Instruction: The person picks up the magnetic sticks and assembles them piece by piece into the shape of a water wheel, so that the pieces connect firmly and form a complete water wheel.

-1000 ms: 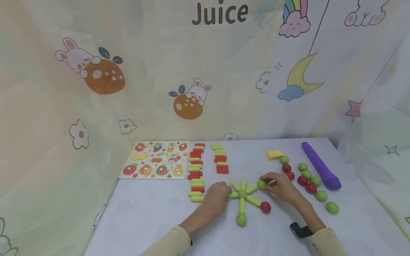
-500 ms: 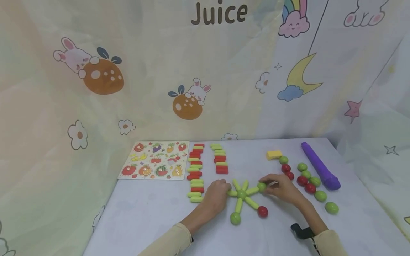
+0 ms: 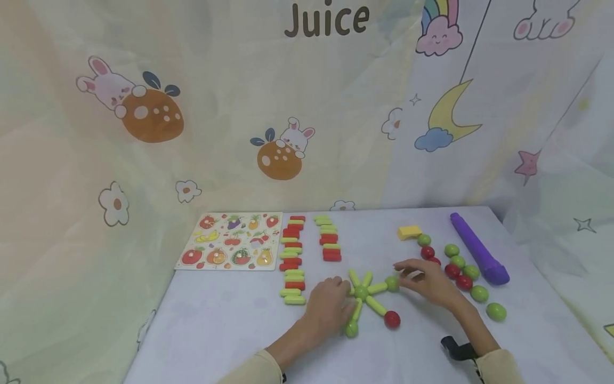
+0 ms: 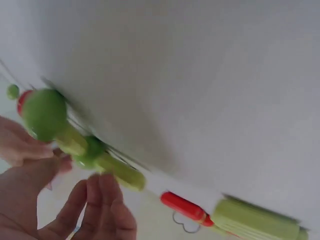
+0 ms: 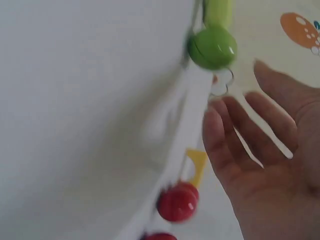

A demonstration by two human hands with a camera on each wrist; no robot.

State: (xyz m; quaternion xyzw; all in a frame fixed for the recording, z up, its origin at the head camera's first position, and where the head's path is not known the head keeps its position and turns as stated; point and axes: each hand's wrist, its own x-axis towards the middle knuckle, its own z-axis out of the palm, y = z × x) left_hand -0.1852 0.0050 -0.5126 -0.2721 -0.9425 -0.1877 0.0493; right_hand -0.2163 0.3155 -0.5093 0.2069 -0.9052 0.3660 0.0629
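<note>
A star-shaped toy build lies mid-table, with light-green sticks (image 3: 376, 306) reaching out from a green hub ball (image 3: 361, 293). Three of the sticks end in balls: a green ball (image 3: 392, 283) at the right, a red ball (image 3: 392, 319) at lower right and a green ball (image 3: 352, 328) at the front. My left hand (image 3: 328, 306) hovers over the build's left side, hiding the left stick in the head view; its fingers (image 4: 110, 192) are loose and spread beside a stick. My right hand (image 3: 424, 280) is just right of the right-hand green ball, fingers apart and holding nothing.
Two columns of red and green sticks (image 3: 295, 274) lie left of the build. Red and green balls (image 3: 463, 282) are scattered at the right, beside a purple bat-shaped toy (image 3: 477, 248) and a yellow block (image 3: 409, 232). A fruit puzzle board (image 3: 230, 240) lies back left.
The build has turned slightly clockwise. My right hand has let go of the right-hand green ball and drawn back a little. My left hand has released the left stick, its fingers loosening.
</note>
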